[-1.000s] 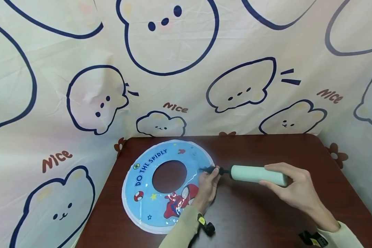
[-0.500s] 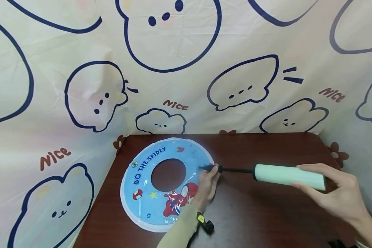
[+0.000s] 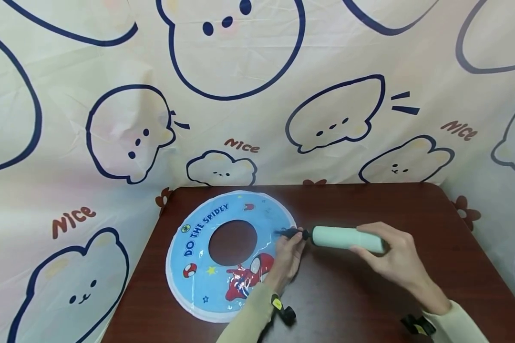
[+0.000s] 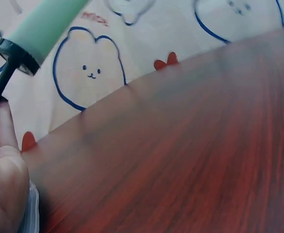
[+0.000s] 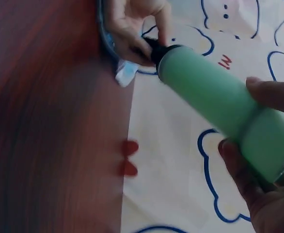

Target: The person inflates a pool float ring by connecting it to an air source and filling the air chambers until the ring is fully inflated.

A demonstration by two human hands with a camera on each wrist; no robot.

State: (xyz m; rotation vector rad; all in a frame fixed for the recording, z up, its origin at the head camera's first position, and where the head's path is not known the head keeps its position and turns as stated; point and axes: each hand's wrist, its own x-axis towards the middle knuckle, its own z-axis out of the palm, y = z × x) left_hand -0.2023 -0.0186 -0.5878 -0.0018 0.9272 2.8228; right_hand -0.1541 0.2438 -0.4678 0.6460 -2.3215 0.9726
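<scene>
A blue swim ring printed with "DO THE SPIDEY" and a red cartoon figure lies on the table in the head view. At its right edge my left hand pinches the black nozzle end of a hand pump. The pump's mint-green barrel points right, held near its far end between the thumb and fingers of my right hand. In the left wrist view a short length of black rod shows between barrel and left hand. Whether the nozzle sits in a valve is hidden by the fingers.
The dark brown wooden table carries the ring on its left half. Behind it and at both sides hangs a cream cloth with cartoon bear outlines. A black wrist camera sits on the left sleeve.
The right hand drew the pump barrel far to the right, baring the black rod, then brought it back left, so little rod shows now. The left hand stays at the ring's edge.
</scene>
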